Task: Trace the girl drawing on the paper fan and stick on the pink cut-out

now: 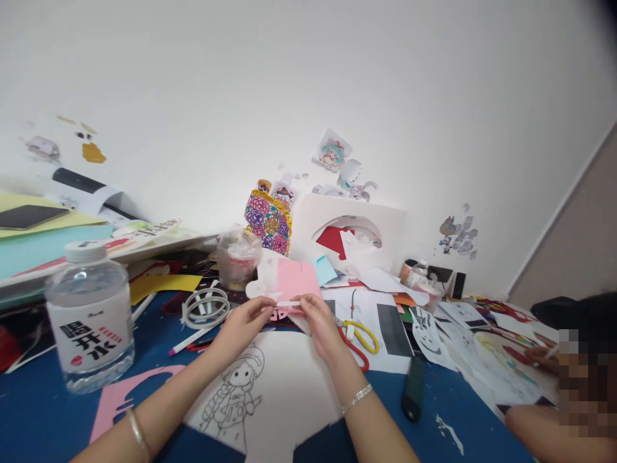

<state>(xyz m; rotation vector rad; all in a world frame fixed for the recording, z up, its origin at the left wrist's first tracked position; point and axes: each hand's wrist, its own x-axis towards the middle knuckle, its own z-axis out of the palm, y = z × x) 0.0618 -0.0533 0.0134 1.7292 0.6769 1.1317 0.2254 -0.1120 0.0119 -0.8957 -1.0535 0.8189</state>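
My left hand [249,316] and my right hand [318,319] meet over the middle of the table, fingers closed in a pinch. Between the fingertips runs a thin white strip [288,303]; I cannot tell its material. Just behind it lies pink paper [299,278], and a small pink cut piece shows under the strip. Below my hands is a white sheet with a line drawing of a girl with a braid [236,386]. Scissors with red and yellow handles [359,341] lie right of my right hand.
A water bottle [89,315] stands at the left, near tape rolls [206,307], a marker [190,341] and a pink cut-out sheet [108,402]. A dark green-handled tool [413,389] lies at the right. Another person's hand [544,357] is over papers at far right.
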